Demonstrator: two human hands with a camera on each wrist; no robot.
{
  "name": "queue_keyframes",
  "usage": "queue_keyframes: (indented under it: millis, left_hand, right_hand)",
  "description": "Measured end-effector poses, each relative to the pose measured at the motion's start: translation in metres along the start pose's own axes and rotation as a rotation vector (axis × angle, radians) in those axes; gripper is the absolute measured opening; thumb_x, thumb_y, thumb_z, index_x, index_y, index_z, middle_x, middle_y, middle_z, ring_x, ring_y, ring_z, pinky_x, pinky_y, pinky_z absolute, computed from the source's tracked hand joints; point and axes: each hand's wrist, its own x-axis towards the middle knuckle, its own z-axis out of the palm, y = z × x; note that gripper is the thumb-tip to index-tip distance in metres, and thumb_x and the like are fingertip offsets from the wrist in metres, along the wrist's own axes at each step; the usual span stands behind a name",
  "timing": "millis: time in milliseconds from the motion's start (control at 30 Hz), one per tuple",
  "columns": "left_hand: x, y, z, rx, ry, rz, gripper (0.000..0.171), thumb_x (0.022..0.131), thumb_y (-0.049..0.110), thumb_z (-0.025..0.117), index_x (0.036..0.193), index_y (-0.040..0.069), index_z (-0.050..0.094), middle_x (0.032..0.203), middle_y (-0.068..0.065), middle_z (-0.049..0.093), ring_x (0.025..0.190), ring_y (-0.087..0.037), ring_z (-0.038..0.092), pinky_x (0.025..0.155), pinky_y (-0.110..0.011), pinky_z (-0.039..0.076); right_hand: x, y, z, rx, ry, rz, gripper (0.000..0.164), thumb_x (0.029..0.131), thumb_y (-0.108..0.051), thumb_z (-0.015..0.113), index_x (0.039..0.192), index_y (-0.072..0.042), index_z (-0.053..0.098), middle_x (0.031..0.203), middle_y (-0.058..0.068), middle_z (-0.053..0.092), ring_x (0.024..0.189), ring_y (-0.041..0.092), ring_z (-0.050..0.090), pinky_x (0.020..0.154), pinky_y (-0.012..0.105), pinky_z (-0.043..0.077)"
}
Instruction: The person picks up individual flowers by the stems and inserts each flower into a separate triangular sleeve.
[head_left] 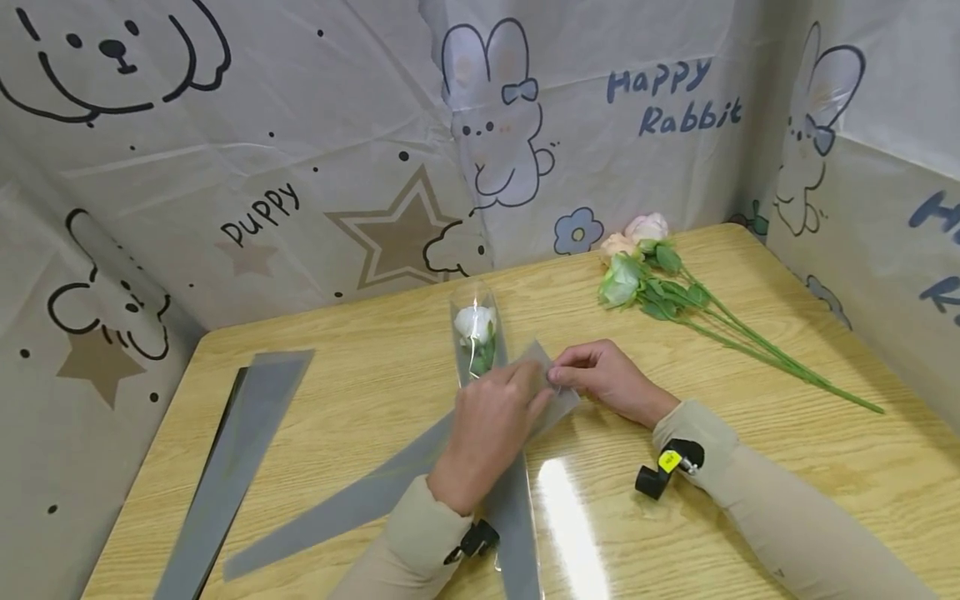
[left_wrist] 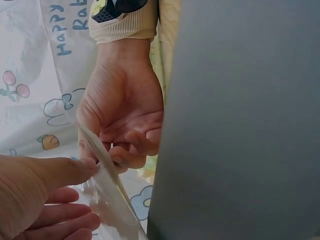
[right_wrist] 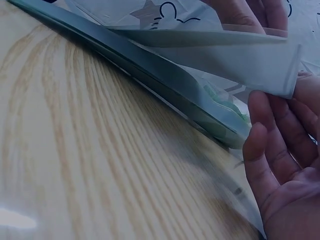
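A grey translucent flower sleeve (head_left: 360, 483) slants up across the table, its wide end raised between both hands. My left hand (head_left: 491, 425) pinches that end from the left; in the left wrist view its thumb (left_wrist: 75, 171) lies against the edge. From the other side my right hand (head_left: 611, 379) pinches the corner of the same end, other fingers loosely curled, as the right wrist view shows at the sleeve's white-looking edge (right_wrist: 270, 65). Beneath lies a white rose (head_left: 476, 323) inside another sleeve (head_left: 517, 525), clear in front; the left hand hides its middle.
Several more grey sleeves (head_left: 232, 467) lie stacked at the table's left. Pink, peach and green-white roses (head_left: 621, 279) with long green stems lie at the back right. A printed cloth (head_left: 360, 125) hangs behind the wooden table (head_left: 352, 375).
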Motion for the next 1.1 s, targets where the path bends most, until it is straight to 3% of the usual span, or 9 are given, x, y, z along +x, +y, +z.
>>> queue_keyframes:
  millis: [267, 433, 533, 667, 1100]
  left_hand:
    - [-0.0011, 0.0009, 0.0018, -0.01, -0.037, -0.016, 0.018, 0.095, 0.027, 0.076, 0.083, 0.014, 0.072, 0.063, 0.004, 0.066, 0.054, -0.008, 0.06, 0.046, -0.024, 0.048]
    - [-0.0006, 0.002, 0.0031, 0.002, -0.042, -0.018, 0.013, 0.097, 0.022, 0.072, 0.09, 0.013, 0.078, 0.065, 0.004, 0.07, 0.054, -0.008, 0.061, 0.046, -0.023, 0.048]
    - [0.0001, 0.0022, 0.0033, -0.008, -0.036, -0.03, 0.013, 0.097, 0.019, 0.072, 0.09, 0.012, 0.079, 0.07, 0.003, 0.074, 0.056, -0.008, 0.065, 0.047, -0.022, 0.051]
    - [0.0013, 0.0014, 0.0023, -0.025, -0.026, -0.044, 0.012, 0.097, 0.018, 0.073, 0.091, 0.012, 0.081, 0.076, 0.002, 0.078, 0.059, -0.008, 0.07, 0.05, -0.022, 0.054]
    - [0.0023, -0.0038, -0.0026, -0.024, 0.037, -0.029, 0.008, 0.093, 0.017, 0.077, 0.087, 0.012, 0.078, 0.07, 0.002, 0.075, 0.054, -0.009, 0.067, 0.044, -0.023, 0.049]
  right_hand:
    - [-0.0005, -0.0012, 0.001, -0.046, -0.002, -0.014, 0.016, 0.097, -0.019, 0.073, 0.102, -0.004, 0.078, 0.087, -0.012, 0.076, 0.068, 0.004, 0.056, 0.058, 0.02, 0.046]
    - [-0.0007, 0.0001, 0.0007, -0.05, -0.005, -0.021, 0.01, 0.098, -0.018, 0.071, 0.099, -0.015, 0.08, 0.089, -0.013, 0.076, 0.071, 0.002, 0.058, 0.061, 0.019, 0.047]
    - [-0.0008, 0.0016, 0.0, -0.028, -0.01, -0.033, 0.015, 0.102, -0.019, 0.067, 0.094, -0.022, 0.079, 0.074, -0.014, 0.065, 0.064, 0.002, 0.05, 0.058, 0.018, 0.042]
    - [-0.0001, 0.0029, -0.0006, 0.017, -0.012, -0.026, 0.021, 0.105, -0.024, 0.062, 0.089, -0.023, 0.076, 0.066, -0.011, 0.048, 0.062, 0.002, 0.041, 0.057, 0.019, 0.035]
    - [0.0015, 0.0023, 0.0013, 0.103, 0.0, 0.028, 0.025, 0.106, -0.015, 0.059, 0.093, -0.024, 0.079, 0.079, -0.013, 0.06, 0.068, 0.003, 0.047, 0.061, 0.017, 0.041]
